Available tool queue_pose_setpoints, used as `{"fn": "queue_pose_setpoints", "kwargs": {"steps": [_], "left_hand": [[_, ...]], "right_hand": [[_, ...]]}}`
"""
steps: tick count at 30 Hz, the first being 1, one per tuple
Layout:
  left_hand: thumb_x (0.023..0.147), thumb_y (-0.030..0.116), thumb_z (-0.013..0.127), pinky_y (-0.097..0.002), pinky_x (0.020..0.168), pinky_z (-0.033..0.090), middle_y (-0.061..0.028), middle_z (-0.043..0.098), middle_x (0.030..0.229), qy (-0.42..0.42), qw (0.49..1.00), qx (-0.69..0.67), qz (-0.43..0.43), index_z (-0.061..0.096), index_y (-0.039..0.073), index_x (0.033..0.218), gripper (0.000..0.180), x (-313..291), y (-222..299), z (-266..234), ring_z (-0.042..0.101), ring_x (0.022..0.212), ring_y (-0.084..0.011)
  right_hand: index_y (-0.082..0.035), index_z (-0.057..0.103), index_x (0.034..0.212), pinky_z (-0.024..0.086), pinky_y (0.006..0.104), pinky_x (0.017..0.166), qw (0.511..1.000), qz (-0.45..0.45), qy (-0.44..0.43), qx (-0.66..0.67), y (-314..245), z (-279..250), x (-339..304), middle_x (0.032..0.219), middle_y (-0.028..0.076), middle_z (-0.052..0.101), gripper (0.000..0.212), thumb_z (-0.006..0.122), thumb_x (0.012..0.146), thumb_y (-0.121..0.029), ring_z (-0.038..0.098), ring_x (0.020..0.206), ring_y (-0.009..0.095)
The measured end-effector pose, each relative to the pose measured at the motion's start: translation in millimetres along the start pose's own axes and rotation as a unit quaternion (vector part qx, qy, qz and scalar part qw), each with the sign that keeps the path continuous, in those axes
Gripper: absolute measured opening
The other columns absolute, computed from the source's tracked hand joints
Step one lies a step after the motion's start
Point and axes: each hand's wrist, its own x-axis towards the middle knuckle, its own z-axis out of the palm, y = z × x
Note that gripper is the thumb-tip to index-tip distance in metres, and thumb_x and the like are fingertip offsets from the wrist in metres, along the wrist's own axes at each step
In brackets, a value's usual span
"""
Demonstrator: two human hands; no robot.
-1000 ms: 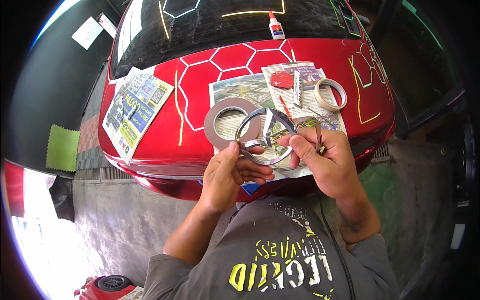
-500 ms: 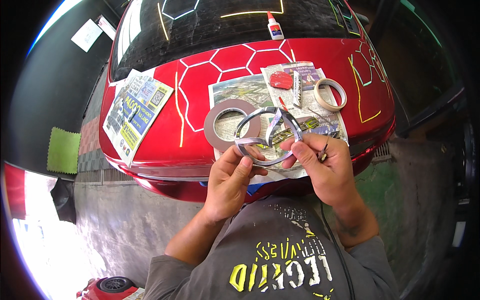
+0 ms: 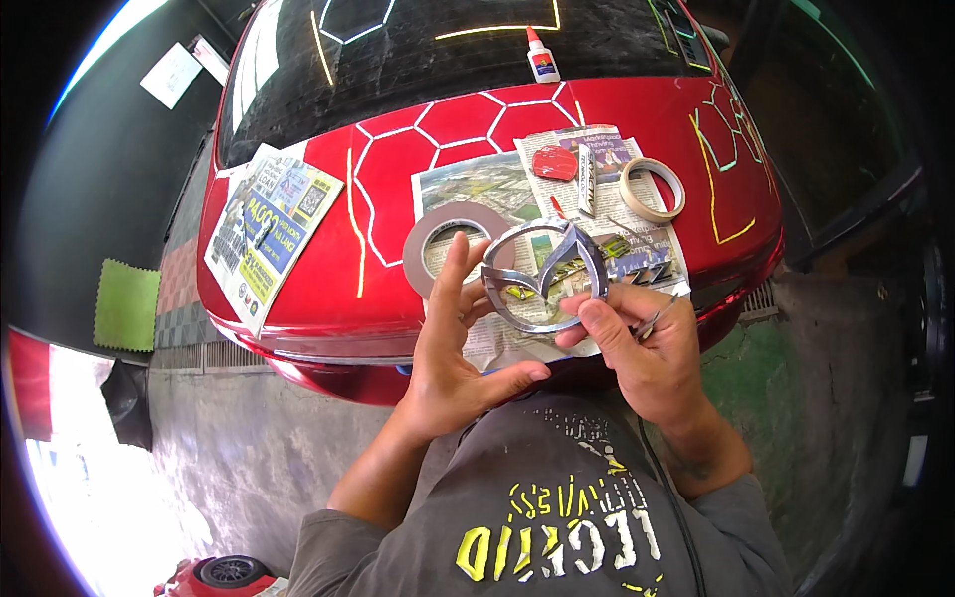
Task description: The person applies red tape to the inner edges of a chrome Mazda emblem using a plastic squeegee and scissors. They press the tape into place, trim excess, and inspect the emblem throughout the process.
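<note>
A chrome car emblem [image 3: 596, 267], an oval ring with a wing-shaped piece inside, is held up over the newspaper. My right hand [image 3: 637, 333] pinches its lower right rim between thumb and fingers. A slim pointed metal tool [image 3: 654, 317], its kind unclear, is also tucked in that hand's fingers. On the other side, my left hand [image 3: 445, 343] is open, thumb spread wide, its fingertips close to the emblem's left rim; whether they touch it I cannot tell. Behind lies a roll of brown tape [image 3: 423, 264], partly covered by the left fingers and the emblem.
Newspaper [image 3: 468, 189] covers part of a red car's rear lid [image 3: 318, 239]. On it lie a masking tape roll [image 3: 674, 203], a red oval piece [image 3: 554, 162] and a white tube [image 3: 587, 184]. A glue bottle [image 3: 543, 62] stands behind; folded newspaper [image 3: 288, 229] lies left.
My left hand has let go of the emblem and spread its fingers. The emblem, in my right hand, has shifted slightly right and turned.
</note>
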Motion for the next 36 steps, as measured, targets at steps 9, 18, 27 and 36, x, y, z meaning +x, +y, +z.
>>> {"fn": "queue_pose_setpoints", "kwargs": {"steps": [9, 18, 27, 36], "left_hand": [[0.071, 0.025, 0.101, -0.0426, 0.111, 0.048, -0.0208, 0.056, 0.15, -0.093, 0.993, 0.067, -0.024, 0.027, -0.005, 0.164, 0.123, 10.4, 6.5, -14.3, 0.06, 0.134, -0.0277], [0.067, 0.024, 0.103, -0.0423, 0.114, 0.044, -0.0169, 0.061, 0.142, -0.036, 0.994, -0.1, -0.037, 0.036, -0.003, 0.161, 0.118, 8.2, 7.2, -12.2, 0.057, 0.136, -0.0259], [0.062, 0.032, 0.106, -0.0462, 0.124, 0.035, -0.0198, 0.053, 0.156, -0.072, 0.98, -0.181, -0.048, 0.035, -0.006, 0.16, 0.126, 9.0, 11.9, -6.3, 0.049, 0.147, -0.0293], [0.064, 0.026, 0.104, -0.0452, 0.125, 0.032, -0.0234, 0.054, 0.155, -0.115, 0.98, -0.154, -0.043, 0.036, -0.006, 0.16, 0.122, 5.9, 17.8, -8.9, 0.047, 0.149, -0.0302]], "right_hand": [[0.01, 0.075, 0.114, 0.058, 0.0248, 0.078, 0.996, 0.018, -0.074, 0.041, -11.5, 0.7, -13.1, 0.091, 0.012, 0.079, 0.028, 0.068, 0.107, -0.017, 0.073, 0.086, 0.011], [0.002, 0.067, 0.121, 0.044, 0.0209, 0.068, 0.987, -0.01, -0.079, 0.142, 21.2, -21.3, -18.1, 0.079, 0.0, 0.062, 0.033, 0.066, 0.108, -0.028, 0.054, 0.072, 0.004], [0.0, 0.064, 0.118, 0.049, 0.0275, 0.068, 0.993, 0.022, -0.111, -0.023, 22.5, 0.1, -18.2, 0.086, 0.004, 0.066, 0.016, 0.057, 0.109, -0.01, 0.059, 0.076, 0.01], [0.001, 0.067, 0.116, 0.051, 0.029, 0.068, 0.982, -0.011, -0.141, -0.124, 13.0, 5.7, -10.1, 0.082, 0.004, 0.067, 0.016, 0.055, 0.11, -0.01, 0.063, 0.074, 0.011]]}}
